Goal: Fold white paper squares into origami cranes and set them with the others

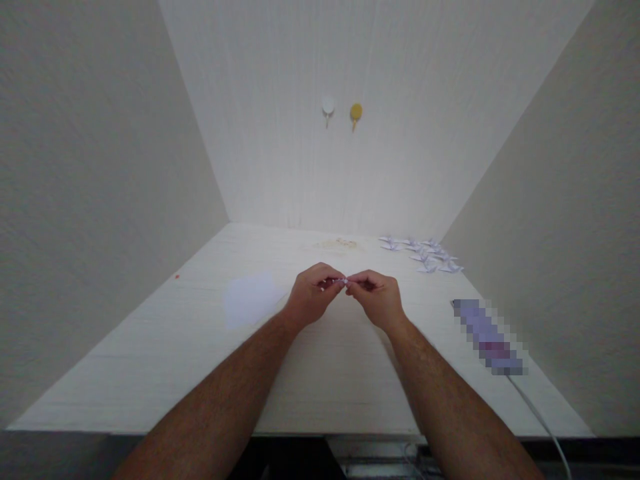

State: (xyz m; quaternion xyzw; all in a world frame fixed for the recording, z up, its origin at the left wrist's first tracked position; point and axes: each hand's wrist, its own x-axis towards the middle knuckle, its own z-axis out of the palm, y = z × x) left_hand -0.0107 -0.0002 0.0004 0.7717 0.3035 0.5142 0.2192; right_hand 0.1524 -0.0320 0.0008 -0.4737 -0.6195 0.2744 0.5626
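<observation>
Above the middle of the white table, my left hand (315,293) and my right hand (376,297) meet at the fingertips. Both pinch a small piece of folded whitish paper (345,281). Most of the paper is hidden by the fingers, so its shape is hard to make out. To the left of my left hand lies a pale sheet of paper (251,298) flat on the table. Several small folded paper cranes (427,257) are grouped at the back right, beyond my right hand.
A blurred, phone-like device (487,337) rests on the right, with a white cable (540,420) running off the front edge. Walls enclose the table (165,373) on three sides. Two hooks, one white (328,107) and one yellow (356,112), are on the back wall.
</observation>
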